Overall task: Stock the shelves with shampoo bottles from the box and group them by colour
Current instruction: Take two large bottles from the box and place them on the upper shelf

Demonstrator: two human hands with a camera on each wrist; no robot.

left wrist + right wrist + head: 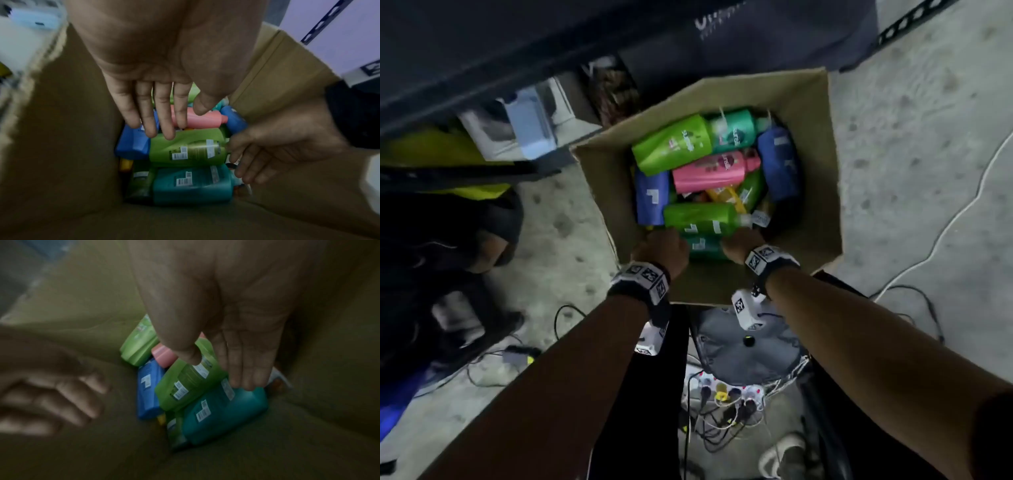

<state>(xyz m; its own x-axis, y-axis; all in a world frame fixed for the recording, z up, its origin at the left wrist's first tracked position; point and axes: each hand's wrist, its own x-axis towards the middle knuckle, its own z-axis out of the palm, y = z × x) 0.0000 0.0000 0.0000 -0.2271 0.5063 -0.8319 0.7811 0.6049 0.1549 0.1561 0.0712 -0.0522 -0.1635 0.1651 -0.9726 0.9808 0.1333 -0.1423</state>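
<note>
While both hands [661, 246] reach in, cardboard walls [815, 137] surround bottles [700, 217].

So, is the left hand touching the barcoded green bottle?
Apart. The right wrist view shows the left hand short of the green bottle, blue bottle between.

Matt brown cardboard box [815, 164], glossy smooth plastic shampoo bottles [674, 145], rough speckled concrete floor [911, 137]
</note>
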